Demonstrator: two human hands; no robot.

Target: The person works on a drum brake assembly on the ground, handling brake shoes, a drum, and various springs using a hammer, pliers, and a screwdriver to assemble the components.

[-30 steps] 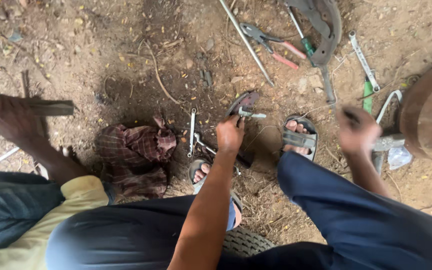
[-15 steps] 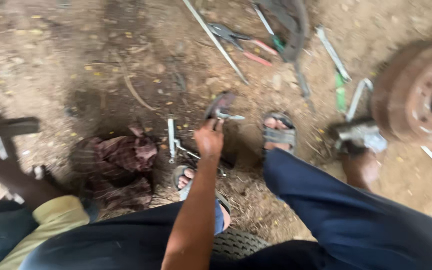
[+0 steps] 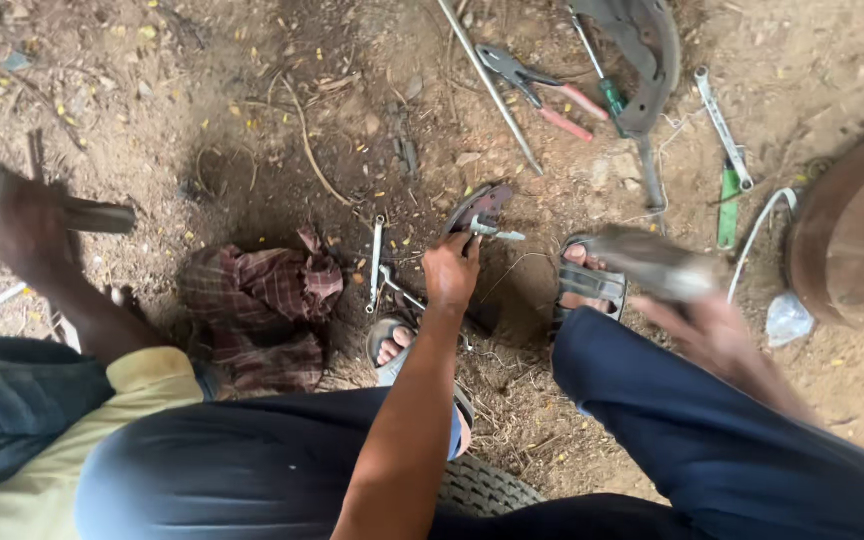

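Left hand (image 3: 450, 272) grip pinched on small metal part (image 3: 482, 212), right hand (image 3: 707, 330) grip closed around blurred grey metal tool (image 3: 652, 262), dusty ground (image 3: 252, 120)

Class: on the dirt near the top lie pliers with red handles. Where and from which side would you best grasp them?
Probably by the two red handles, from the lower right of the pliers. The handles splay that way with bare dirt around them, while the jaws point up-left toward the long rod.

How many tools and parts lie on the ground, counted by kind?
Pliers with red handles: 1
Spanners: 2
Screwdriver with green handle: 1
Long metal rod: 1
Curved brake shoe: 1
Brake drum: 1
Checked rag: 1
Total: 8
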